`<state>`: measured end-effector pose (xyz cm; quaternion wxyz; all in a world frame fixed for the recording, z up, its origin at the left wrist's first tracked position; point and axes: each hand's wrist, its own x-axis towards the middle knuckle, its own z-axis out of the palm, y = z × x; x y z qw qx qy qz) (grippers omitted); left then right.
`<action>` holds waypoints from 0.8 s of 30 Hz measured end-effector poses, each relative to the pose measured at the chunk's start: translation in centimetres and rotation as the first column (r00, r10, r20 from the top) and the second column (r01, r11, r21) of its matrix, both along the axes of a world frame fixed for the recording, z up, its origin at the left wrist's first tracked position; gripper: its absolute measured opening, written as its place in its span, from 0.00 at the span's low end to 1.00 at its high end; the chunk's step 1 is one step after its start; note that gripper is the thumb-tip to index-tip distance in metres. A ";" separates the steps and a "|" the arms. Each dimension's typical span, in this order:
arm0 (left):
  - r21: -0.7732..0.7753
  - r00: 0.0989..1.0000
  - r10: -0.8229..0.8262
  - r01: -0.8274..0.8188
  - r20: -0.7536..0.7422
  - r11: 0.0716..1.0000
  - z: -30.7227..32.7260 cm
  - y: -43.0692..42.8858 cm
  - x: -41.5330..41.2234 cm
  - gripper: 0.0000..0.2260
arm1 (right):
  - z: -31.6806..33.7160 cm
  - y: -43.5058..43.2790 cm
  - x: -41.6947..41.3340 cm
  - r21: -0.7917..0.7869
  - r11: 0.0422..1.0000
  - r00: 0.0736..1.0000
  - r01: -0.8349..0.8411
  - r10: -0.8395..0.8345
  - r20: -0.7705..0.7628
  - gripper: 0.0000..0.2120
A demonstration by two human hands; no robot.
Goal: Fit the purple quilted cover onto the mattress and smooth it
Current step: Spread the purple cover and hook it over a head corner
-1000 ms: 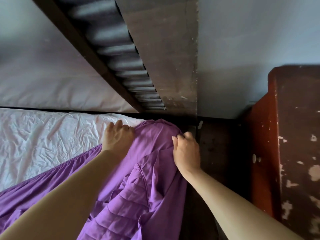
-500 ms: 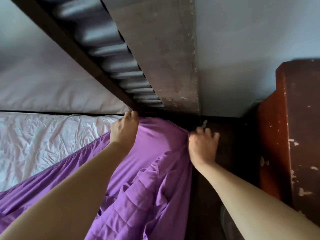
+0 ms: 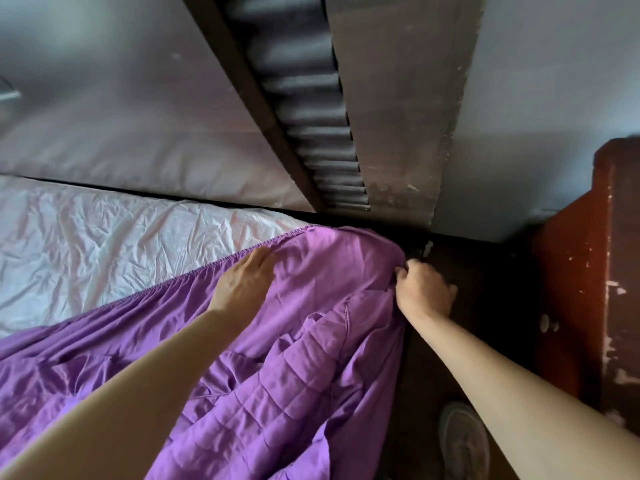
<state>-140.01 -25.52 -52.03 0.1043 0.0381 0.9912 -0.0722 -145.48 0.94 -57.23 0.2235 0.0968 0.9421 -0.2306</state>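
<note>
The purple quilted cover (image 3: pixel 311 368) lies bunched over the near right part of the mattress (image 3: pixel 104 247), whose white wrinkled sheet shows at the left. Its elastic hem runs diagonally from the left edge up to the far right corner, and the corner pocket sits over that mattress corner. My left hand (image 3: pixel 244 284) rests flat on the cover just below the hem, fingers spread. My right hand (image 3: pixel 424 292) is closed on the cover's edge at the mattress's right side, below the corner.
A dark wooden post and slatted headboard (image 3: pixel 398 116) rise behind the corner against a pale wall. A red-brown cabinet (image 3: pixel 588 271) with chipped paint and a knob stands close on the right. A narrow dark floor gap lies between, with a grey shoe (image 3: pixel 464 441).
The cover's corner has been pulled over the far right mattress corner. My left hand slid back and flattened on the fabric. My right hand dropped down along the mattress side, still gripping the edge.
</note>
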 end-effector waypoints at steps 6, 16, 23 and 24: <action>-0.185 0.992 0.090 -0.072 0.092 0.980 1.4 -1.6 2.0 0.12 | 2.3 -1.0 1.9 0.034 0.997 0.969 -0.070 0.076 -0.234 0.18; -0.221 0.977 0.213 -0.208 0.000 0.953 1.6 -1.9 2.2 0.14 | 3.2 -2.6 3.4 0.228 0.917 0.802 -0.326 0.396 -0.446 0.19; -0.175 0.924 0.382 -0.378 -0.014 0.909 1.1 -3.5 3.8 0.13 | 3.3 -3.6 2.0 0.285 0.886 0.747 -0.366 0.463 -0.478 0.15; -0.181 0.913 0.409 -0.402 -0.002 0.897 1.1 -3.5 3.6 0.10 | 3.2 -3.8 1.9 0.295 0.884 0.736 -0.364 0.467 -0.490 0.12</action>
